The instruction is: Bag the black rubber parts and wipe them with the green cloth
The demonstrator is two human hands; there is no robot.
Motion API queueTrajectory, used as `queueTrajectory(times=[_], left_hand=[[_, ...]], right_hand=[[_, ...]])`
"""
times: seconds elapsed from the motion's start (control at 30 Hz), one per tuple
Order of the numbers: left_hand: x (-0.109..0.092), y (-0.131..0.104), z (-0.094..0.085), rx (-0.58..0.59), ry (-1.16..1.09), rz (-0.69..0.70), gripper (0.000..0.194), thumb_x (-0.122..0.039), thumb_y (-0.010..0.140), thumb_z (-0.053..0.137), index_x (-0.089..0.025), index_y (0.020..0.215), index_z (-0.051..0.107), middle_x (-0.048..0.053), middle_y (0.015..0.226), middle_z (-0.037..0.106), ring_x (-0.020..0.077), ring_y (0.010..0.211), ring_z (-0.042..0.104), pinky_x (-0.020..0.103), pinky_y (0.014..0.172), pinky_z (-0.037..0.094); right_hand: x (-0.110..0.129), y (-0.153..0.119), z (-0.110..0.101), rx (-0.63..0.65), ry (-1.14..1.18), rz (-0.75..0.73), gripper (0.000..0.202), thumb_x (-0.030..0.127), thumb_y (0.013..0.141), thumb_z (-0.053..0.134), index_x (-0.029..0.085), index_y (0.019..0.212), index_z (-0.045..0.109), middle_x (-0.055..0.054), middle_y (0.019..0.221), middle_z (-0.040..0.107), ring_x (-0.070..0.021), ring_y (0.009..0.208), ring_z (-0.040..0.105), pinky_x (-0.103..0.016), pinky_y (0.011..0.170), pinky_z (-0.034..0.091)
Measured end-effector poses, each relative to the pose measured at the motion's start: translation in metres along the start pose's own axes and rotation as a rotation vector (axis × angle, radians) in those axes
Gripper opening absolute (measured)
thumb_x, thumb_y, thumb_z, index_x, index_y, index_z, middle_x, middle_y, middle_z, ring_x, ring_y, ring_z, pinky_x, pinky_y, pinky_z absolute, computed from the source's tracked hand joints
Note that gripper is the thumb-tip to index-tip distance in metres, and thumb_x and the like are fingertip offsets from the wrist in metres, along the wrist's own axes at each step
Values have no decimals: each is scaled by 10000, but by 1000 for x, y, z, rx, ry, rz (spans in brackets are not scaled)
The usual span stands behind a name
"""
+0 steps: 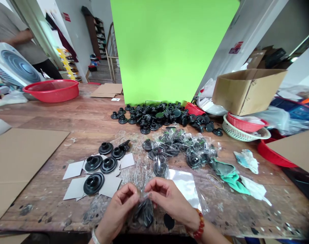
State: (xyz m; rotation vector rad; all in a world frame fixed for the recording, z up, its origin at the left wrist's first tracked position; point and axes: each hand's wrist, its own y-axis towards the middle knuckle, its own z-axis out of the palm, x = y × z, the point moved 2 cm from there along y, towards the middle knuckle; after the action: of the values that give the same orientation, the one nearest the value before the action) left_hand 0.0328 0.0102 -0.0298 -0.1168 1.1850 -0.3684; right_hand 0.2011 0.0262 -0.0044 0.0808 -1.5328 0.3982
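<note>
A clear plastic bag [145,214] with a black round part inside is at the table's front edge. My left hand [120,207] pinches the bag's top from the left, and my right hand [171,200] pinches it from the right, fingertips close together. To the left, several black flanged round parts [94,183] lie on white square cards [74,188]. Beside my right hand is a stack of flat clear bags [186,186]. Bagged black parts [173,144] are heaped just beyond my hands.
Behind the bagged heap lies a pile of bare black parts [154,117] before a green board [169,51]. Cardboard [24,162] covers the left. On the right are green cloth [229,174], a rubber band [215,181], baskets and a carton [246,89]. A person [19,34] stands behind a fan.
</note>
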Motion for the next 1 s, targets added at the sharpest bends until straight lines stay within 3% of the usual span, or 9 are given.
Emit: queueTrajectory(times=[0.1, 0.23, 0.3, 0.4, 0.5, 0.67, 0.77, 0.87, 1.0], left_hand=[[-22, -5, -5, 211, 375, 132, 222, -351, 799, 685, -189, 738, 546, -12, 722, 533, 131, 710, 499, 254, 695, 401], [-51, -15, 2, 345, 902, 427, 111, -189, 856, 580, -210, 755, 541, -2, 783, 573, 160, 834, 536, 382, 1019, 299], [-57, -18, 11, 371, 1047, 490, 100, -137, 851, 543, -217, 792, 538, 5, 808, 577, 170, 846, 519, 369, 972, 335], [-59, -21, 24, 409, 1214, 471, 50, -184, 834, 586, -223, 807, 567, 18, 799, 578, 196, 838, 485, 317, 782, 393], [-59, -22, 36, 425, 1358, 476, 47, -264, 805, 643, -232, 775, 626, 46, 852, 584, 227, 867, 478, 356, 805, 401], [-57, -19, 50, 378, 1254, 493, 86, -320, 769, 682, -244, 805, 663, 90, 1246, 535, 311, 1155, 463, 404, 947, 413], [-45, -12, 57, 428, 1033, 471, 116, -321, 846, 597, -268, 797, 687, 65, 1076, 620, 231, 987, 590, 300, 853, 469], [-29, -5, 65, 263, 873, 482, 115, -318, 840, 615, -281, 784, 708, 53, 925, 619, 204, 860, 610, 260, 752, 488], [-13, -3, 82, 140, 847, 585, 202, -282, 797, 671, -340, 982, 727, 64, 1094, 578, 238, 1000, 584, 312, 857, 490]], right_hand=[[17, -12, -3, 138, -138, -84, 125, 234, 791, 644, 175, 901, 644, 6, 766, 568, -104, 650, 501, -227, 601, 426], [42, -27, -4, 254, -704, -292, 67, 152, 838, 578, 180, 828, 638, -28, 862, 566, -150, 819, 518, -268, 732, 429], [53, -33, -3, 359, -812, -365, 109, 162, 875, 543, 173, 805, 626, -43, 893, 583, -164, 870, 527, -275, 774, 435], [64, -40, -8, 539, -727, -405, 110, 196, 901, 537, 174, 837, 623, -42, 904, 616, -151, 872, 562, -246, 789, 448], [65, -45, -24, 540, -742, -364, 143, 263, 914, 543, 187, 824, 625, -21, 825, 598, -137, 773, 557, -234, 702, 430], [57, -61, -50, 406, -870, -305, 149, 284, 879, 604, 188, 765, 609, 2, 782, 562, -123, 720, 515, -224, 645, 385], [57, -71, -62, 329, -909, -250, 108, 249, 893, 577, 184, 820, 621, -12, 857, 573, -125, 773, 532, -220, 678, 401], [65, -81, -76, 230, -928, -259, 111, 242, 900, 569, 178, 814, 598, -13, 860, 555, -121, 762, 513, -225, 667, 395], [80, -91, -99, 138, -937, -303, 92, 203, 888, 556, 187, 797, 553, -15, 856, 539, -133, 778, 498, -254, 690, 403]])
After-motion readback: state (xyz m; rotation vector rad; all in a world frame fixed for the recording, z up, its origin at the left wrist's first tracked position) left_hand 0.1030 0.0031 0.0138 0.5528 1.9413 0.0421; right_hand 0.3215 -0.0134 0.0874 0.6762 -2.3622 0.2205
